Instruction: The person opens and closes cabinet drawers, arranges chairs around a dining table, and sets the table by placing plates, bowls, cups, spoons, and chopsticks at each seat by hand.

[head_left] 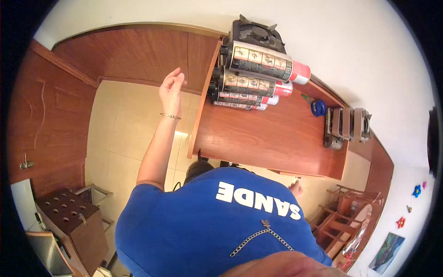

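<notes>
From where I stood, the left hand (171,94) hung in the air, its fingers loosely curved and slightly apart, a slim metal bangle (170,117) round its wrist. Just beside it, at the left end of the reddish-brown, wood-grained worktop (258,138), rose a stack of black portable gas stoves (260,60) with glossy picture labels and red-and-white ends, the topmost showing a round burner and angular metal prongs. The right hand (296,189) was mostly hidden behind the blue cloth shirt (184,221), so I could not tell how its fingers stood. Farther along the worktop were a small, round blue object (318,107) and, toward the right end, a group of grey-brown, slab-like appliances (348,123). Smooth cream tiles (120,120) covered the floor out to a carved brown door (50,111), near a boxy wooden cabinet (69,210) with round holes in its top.
</notes>
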Demonstrator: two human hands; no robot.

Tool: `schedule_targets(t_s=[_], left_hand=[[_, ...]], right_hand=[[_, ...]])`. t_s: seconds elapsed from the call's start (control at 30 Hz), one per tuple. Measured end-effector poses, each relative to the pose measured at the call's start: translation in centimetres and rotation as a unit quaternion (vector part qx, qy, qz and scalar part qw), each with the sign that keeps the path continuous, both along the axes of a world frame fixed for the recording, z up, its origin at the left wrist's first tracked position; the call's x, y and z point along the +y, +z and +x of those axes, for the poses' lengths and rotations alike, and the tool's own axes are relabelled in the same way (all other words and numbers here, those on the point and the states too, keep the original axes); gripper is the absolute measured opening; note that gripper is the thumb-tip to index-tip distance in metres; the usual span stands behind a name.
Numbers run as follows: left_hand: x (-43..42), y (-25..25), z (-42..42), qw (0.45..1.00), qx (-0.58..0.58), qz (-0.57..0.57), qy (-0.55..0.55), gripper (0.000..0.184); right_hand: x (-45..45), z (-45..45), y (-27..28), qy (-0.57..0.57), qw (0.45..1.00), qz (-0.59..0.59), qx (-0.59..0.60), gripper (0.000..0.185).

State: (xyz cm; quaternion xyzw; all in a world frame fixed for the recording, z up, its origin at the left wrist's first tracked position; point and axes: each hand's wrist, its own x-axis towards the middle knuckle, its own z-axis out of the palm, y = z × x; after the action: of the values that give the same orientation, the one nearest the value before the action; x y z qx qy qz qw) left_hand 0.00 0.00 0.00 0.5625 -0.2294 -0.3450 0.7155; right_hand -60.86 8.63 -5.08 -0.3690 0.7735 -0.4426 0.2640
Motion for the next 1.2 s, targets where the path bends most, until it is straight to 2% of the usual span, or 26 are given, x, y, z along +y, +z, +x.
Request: schedule_targets(t_s=[0.07,0.1,0.17,0.23,0.27,0.3,0.37,0.4,0.43,0.47,0.53,0.57,0.6,0.63,0.67,0.7,0.77,0.8,0.83,0.9,0.93,1.03,1.1,1.17,1.2], left_hand=[[0.6,0.9,0.2,0.999,-0.046,0.01,-0.02,0.046],[-1.7,1.2,0.2,0.998,-0.055,0.001,-0.026,0.046],[-4.6,2.7,-0.1,0.997,-0.041,-0.036,-0.046,0.051],[-8.0,2.6,-0.1,0.995,0.003,-0.05,-0.085,0.054],[-9.1,2.8,-0.5,0.99,0.047,-0.073,-0.115,0.056],[-9.4,3.7,-1.3,0.989,0.044,-0.071,-0.126,0.056],[-10.1,6.1,-2.8,0.989,0.096,-0.027,-0.106,0.06],[-10.0,6.4,-3.1,0.988,0.101,-0.07,-0.098,0.057],[-10.1,6.1,-3.1,0.989,0.066,-0.104,-0.079,0.054],[-9.9,5.5,-3.1,0.993,0.029,-0.11,-0.031,0.049],[-7.8,4.6,-2.9,0.993,-0.035,-0.104,0.035,0.041],[-6.8,3.9,-3.2,0.988,-0.005,-0.128,0.082,0.033],[-4.9,4.6,-3.5,0.991,-0.047,-0.092,0.089,0.032],[-3.7,4.1,-4.1,0.989,-0.021,-0.103,0.101,0.034],[-2.2,2.8,-4.1,0.989,-0.064,-0.058,0.123,0.037],[-0.2,4.5,-5.6,0.986,-0.103,-0.001,0.127,0.036],[2.2,3.5,-6.9,0.979,-0.13,0.019,0.156,0.033],[2.7,4.1,-8.3,0.972,-0.167,0.021,0.167,0.028],[3.6,4.1,-9.2,0.97,-0.185,0.018,0.156,0.026],[4.2,4.7,-11.4,0.972,-0.2,0.012,0.121,0.025],[4.3,5.6,-13.1,0.969,-0.219,-0.026,0.112,0.025],[4.1,10.4,-20.8,0.966,-0.226,-0.092,0.08,0.025],[3.9,11.6,-25.1,0.953,-0.246,-0.178,-0.001,0.025],[3.6,11.5,-29.2,0.926,-0.317,-0.193,-0.076,0.03],[4.1,11.9,-32.1,0.924,-0.317,-0.187,-0.106,0.029]], right_hand=[[4.3,-0.7,-0.5,-0.118,0.989,0.085,-0.023,0.037],[2.9,-0.3,-2.4,-0.123,0.989,0.078,-0.034,0.037],[2.4,0.5,-2.5,-0.14,0.98,0.062,-0.129,0.035],[-0.3,2.9,-2.4,-0.097,0.972,-0.001,-0.216,0.035],[-2.1,4.9,-0.6,-0.034,0.97,-0.013,-0.238,0.036],[-3.7,6.2,-0.7,0.02,0.978,-0.042,-0.203,0.035],[-6.2,9.6,1.9,0.017,0.978,-0.035,-0.205,0.034],[-6.9,11.3,3.7,0.083,0.976,-0.021,-0.198,0.037],[-6.9,12.0,4.6,0.146,0.971,-0.007,-0.189,0.04],[-6.4,11.6,3.9,0.127,0.973,-0.018,-0.194,0.04],[-5.2,10.2,1.8,0.201,0.974,0.034,-0.097,0.046],[-3.9,9.7,0.5,0.187,0.98,0.04,-0.062,0.05],[-2.3,9.0,-0.3,0.176,0.98,0.084,-0.025,0.049],[-0.6,7.9,-0.9,0.161,0.978,0.131,0.011,0.048],[1.1,6.7,-2.0,0.156,0.973,0.163,0.048,0.043],[3.0,5.5,-2.9,0.116,0.98,0.156,0.041,0.043],[6.8,2.6,-4.6,0.124,0.956,0.261,0.06,0.037],[8.7,1.1,-6.2,0.101,0.957,0.27,0.041,0.033],[11.0,-0.3,-7.3,0.062,0.962,0.263,0.031,0.033],[16.2,-2.6,-8.1,-0.034,0.941,0.335,-0.036,0.034],[18.4,-3.6,-8.0,-0.07,0.935,0.343,-0.059,0.028],[24.0,-6.9,-11.5,-0.102,0.914,0.373,-0.125,0.023],[27.6,-8.2,-13.8,-0.12,0.903,0.387,-0.145,0.018],[30.5,-9.0,-15.5,-0.147,0.895,0.352,-0.234,0.016],[31.7,-9.7,-15.9,-0.137,0.901,0.347,-0.223,0.018]])
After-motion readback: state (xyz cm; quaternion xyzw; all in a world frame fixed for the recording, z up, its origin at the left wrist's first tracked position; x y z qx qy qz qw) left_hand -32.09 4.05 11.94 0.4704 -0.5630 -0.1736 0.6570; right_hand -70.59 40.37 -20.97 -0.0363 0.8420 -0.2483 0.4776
